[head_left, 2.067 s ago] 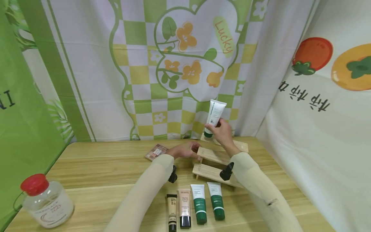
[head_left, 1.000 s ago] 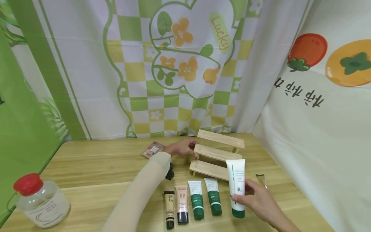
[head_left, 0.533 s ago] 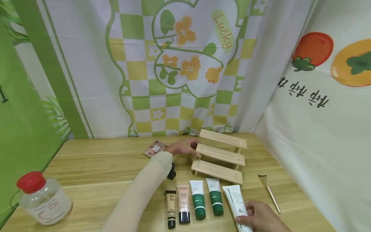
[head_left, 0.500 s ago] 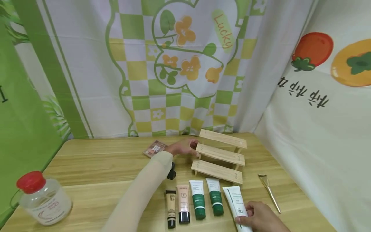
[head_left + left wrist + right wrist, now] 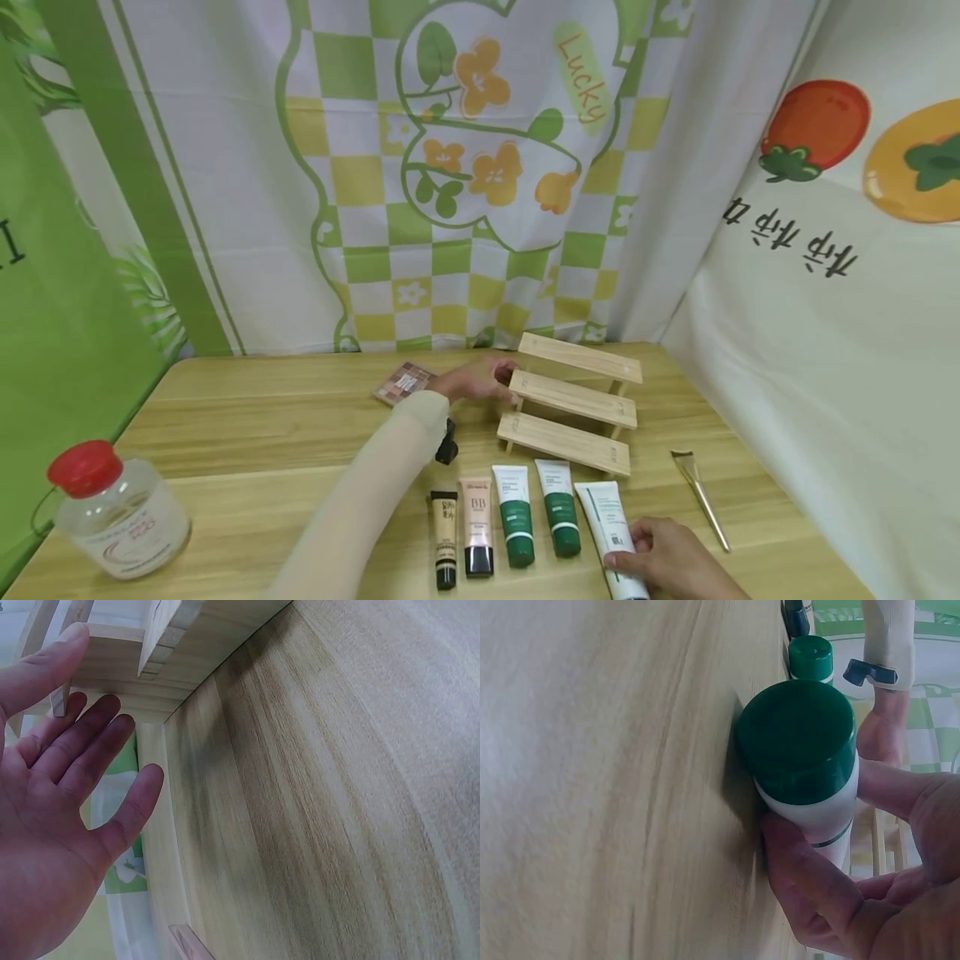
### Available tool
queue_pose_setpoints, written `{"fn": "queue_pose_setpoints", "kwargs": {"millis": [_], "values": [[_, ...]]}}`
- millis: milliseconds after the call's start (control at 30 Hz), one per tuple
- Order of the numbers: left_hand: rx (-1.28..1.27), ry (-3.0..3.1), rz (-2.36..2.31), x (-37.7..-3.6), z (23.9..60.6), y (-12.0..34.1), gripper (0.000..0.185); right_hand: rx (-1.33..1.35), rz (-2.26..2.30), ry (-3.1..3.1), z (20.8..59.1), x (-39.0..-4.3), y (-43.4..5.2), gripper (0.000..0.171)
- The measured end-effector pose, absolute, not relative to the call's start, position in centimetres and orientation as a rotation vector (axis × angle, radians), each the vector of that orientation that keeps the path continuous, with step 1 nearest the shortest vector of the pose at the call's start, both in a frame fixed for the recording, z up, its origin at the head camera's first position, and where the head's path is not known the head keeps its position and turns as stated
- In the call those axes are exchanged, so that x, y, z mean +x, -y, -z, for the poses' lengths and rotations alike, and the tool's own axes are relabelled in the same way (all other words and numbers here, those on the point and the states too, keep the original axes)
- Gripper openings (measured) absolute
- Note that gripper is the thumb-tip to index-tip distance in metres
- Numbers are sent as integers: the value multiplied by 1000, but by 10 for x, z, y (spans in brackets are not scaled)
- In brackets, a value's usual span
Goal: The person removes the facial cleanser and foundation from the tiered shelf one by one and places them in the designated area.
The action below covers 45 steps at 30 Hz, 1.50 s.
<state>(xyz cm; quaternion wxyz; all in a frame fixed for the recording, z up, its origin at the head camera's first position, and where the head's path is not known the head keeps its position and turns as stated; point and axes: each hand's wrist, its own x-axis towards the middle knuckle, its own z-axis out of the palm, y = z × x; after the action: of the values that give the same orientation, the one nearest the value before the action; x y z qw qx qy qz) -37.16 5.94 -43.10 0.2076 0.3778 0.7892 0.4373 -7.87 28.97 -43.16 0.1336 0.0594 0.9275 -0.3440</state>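
Observation:
At the front right, my right hand (image 5: 671, 554) holds a white squeeze tube (image 5: 606, 529) between thumb and fingers. It lies along the tabletop, its dark green cap (image 5: 799, 739) facing the right wrist camera. Further back, my left hand (image 5: 476, 379) grips the left end of a three-tier wooden display stand (image 5: 573, 400); thumb and fingers (image 5: 90, 742) lie on either side of a wooden upright. Left of the held tube are two green-and-white tubes (image 5: 516, 517), a pink BB cream tube (image 5: 477, 525) and a slim beige tube with black ends (image 5: 445, 537).
An eyeshadow palette (image 5: 405, 383) lies behind the left wrist. A flat brush (image 5: 702, 500) rests at the right. At the front left stands a clear bottle with a red lid (image 5: 123, 525). Patterned curtains (image 5: 465, 275) hang behind the table (image 5: 247, 433).
My right hand has brought the white tube from above the stand down to the front right and laid it beside the other tubes. The left hand stays at the stand.

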Motion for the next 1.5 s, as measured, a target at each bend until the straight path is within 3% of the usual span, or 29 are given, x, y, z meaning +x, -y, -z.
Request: {"fn": "queue_pose_setpoints", "kwargs": {"millis": [933, 1500], "values": [[1086, -2213, -1153, -375, 431, -56, 48, 238, 1065, -2643, 433, -78, -277, 42], [1085, -2215, -1179, -375, 431, -52, 47, 359, 1125, -2582, 434, -85, -280, 55]]}}
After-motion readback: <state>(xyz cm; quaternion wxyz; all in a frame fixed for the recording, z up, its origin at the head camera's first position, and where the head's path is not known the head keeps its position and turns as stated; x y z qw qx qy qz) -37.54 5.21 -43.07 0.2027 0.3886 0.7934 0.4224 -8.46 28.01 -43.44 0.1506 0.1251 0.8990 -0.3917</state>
